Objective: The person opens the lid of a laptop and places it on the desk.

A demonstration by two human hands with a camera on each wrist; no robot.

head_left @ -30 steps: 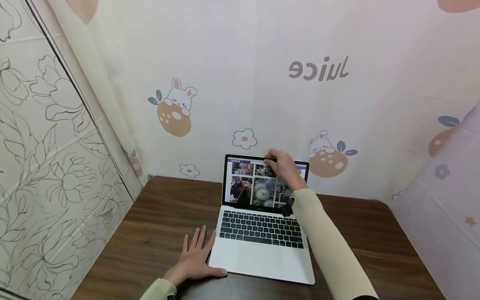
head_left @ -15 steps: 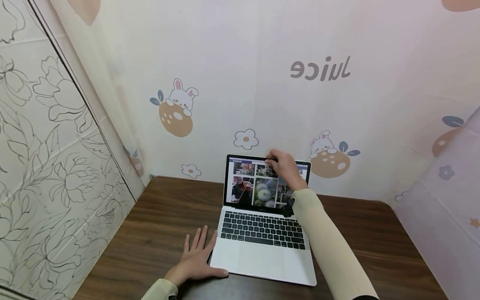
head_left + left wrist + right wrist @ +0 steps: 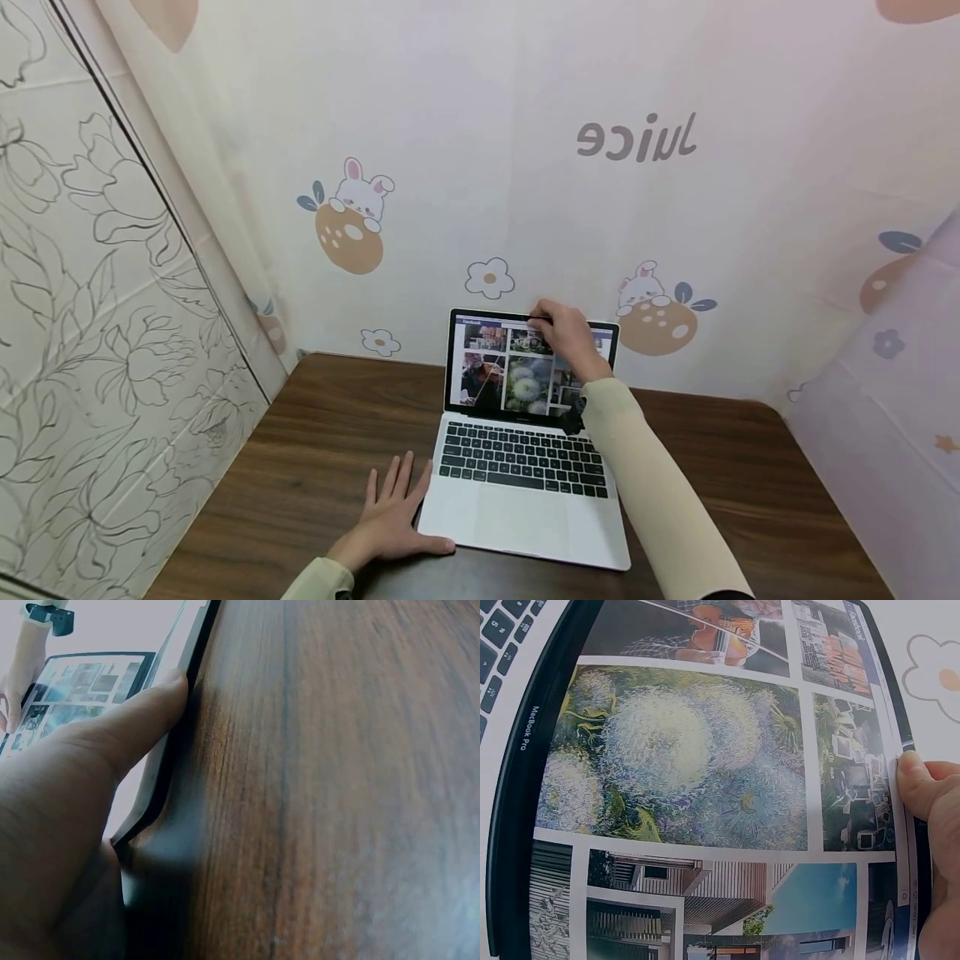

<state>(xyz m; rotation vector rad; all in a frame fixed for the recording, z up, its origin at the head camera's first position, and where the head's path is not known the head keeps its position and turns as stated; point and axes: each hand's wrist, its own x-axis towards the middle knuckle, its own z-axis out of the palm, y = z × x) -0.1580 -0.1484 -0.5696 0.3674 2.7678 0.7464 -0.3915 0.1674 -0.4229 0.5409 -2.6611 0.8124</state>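
Note:
A silver laptop [image 3: 521,525] stands unfolded on the table, its lid raised and its screen [image 3: 483,379] covered with photos. My right hand [image 3: 566,333] pinches the lid's top edge, the thumb on the screen side and the fingers going behind it. In the right wrist view the thumb [image 3: 915,776] presses the dark bezel beside the picture of pale round flowers. My left hand [image 3: 390,521] lies at the laptop's front left corner with its fingers spread on the table. The left thumb [image 3: 154,712] reaches along the front edge of the base and touches it.
The dark wooden table [image 3: 322,433] extends to both sides of the laptop. Close behind the lid hangs a pale printed curtain [image 3: 480,167]. On the left stands a panel with line-drawn flowers [image 3: 112,333], and another curtain [image 3: 892,400] borders the right side.

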